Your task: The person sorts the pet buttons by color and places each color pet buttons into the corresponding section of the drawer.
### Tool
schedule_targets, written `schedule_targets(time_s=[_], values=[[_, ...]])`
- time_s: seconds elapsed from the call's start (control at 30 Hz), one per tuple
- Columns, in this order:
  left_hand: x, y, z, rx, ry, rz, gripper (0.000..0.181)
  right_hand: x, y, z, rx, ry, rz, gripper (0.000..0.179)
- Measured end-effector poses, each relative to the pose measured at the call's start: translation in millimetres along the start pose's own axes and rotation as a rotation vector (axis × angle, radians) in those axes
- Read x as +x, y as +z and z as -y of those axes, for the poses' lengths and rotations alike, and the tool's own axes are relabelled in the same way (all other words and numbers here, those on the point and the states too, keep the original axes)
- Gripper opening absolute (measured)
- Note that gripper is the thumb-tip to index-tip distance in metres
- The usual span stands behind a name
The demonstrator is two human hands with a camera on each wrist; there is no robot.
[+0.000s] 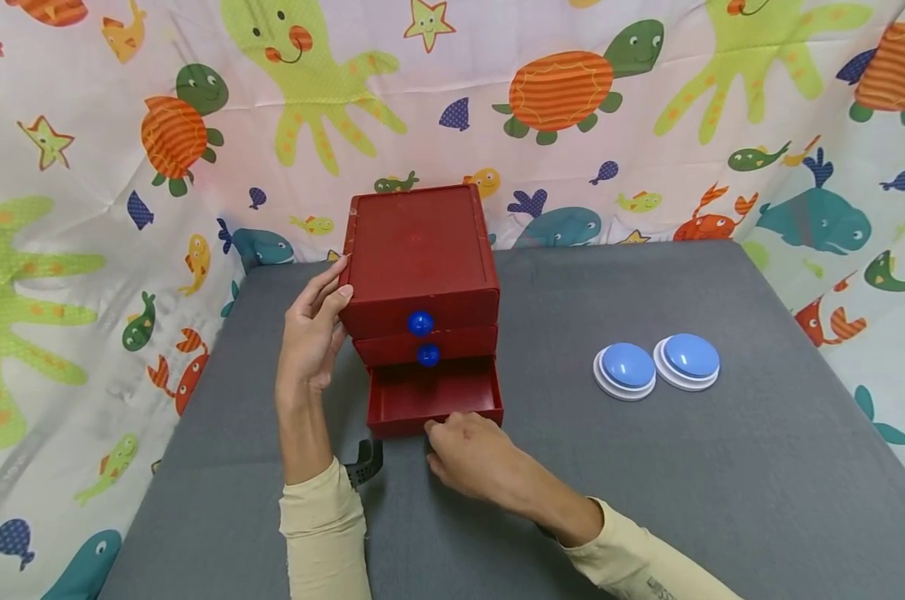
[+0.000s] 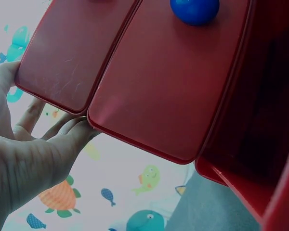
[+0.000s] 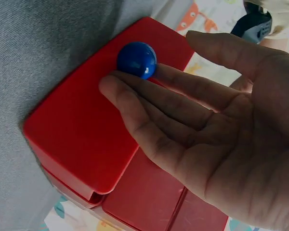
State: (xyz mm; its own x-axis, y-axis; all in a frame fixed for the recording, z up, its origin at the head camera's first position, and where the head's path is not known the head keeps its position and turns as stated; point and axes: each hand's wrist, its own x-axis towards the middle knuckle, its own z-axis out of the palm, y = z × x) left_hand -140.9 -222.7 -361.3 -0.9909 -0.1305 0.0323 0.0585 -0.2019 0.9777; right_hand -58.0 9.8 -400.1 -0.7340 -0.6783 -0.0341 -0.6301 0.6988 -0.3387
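Note:
A small red cabinet [image 1: 418, 242] of three stacked drawers stands on the table. Blue ball knobs [image 1: 421, 323] stick out from its drawer fronts. The bottom drawer [image 1: 432, 396] is pulled out, its red floor showing. My left hand [image 1: 313, 333] rests against the cabinet's left side near the top, thumb by the front corner, fingers reaching back along the side. At the open drawer's front is my right hand [image 1: 471, 454]. In the right wrist view its fairly straight fingers [image 3: 168, 101] lie at that drawer's blue knob [image 3: 137, 58], with the thumb apart.
Two blue push buttons [image 1: 627, 367] with white bases sit side by side on the grey table [image 1: 572, 500], right of the cabinet. A curtain [image 1: 452, 158] printed with sea animals hangs behind the table and along both sides.

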Motion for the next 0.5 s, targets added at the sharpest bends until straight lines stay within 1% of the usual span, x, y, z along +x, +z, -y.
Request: schedule_targets(time_s=[0.13,0.3,0.4,0.5], values=[[0.4,0.4,-0.1,-0.005,0.002,0.003,0.049,-5.1,-3.1,2.8,-0.021,-0.006,0.011,0.013],[0.1,0.6,-1.0,-0.011,0.003,0.004,0.049,-12.0,-5.7,6.4,-0.062,-0.037,0.043,0.017],[0.3,0.5,-1.5,-0.011,0.007,0.004,0.049,-13.8,-6.0,6.7,-0.055,-0.047,0.061,0.017],[0.8,0.9,-1.6,-0.014,0.002,0.006,0.049,-14.2,-6.4,6.5,-0.039,-0.033,0.085,0.016]])
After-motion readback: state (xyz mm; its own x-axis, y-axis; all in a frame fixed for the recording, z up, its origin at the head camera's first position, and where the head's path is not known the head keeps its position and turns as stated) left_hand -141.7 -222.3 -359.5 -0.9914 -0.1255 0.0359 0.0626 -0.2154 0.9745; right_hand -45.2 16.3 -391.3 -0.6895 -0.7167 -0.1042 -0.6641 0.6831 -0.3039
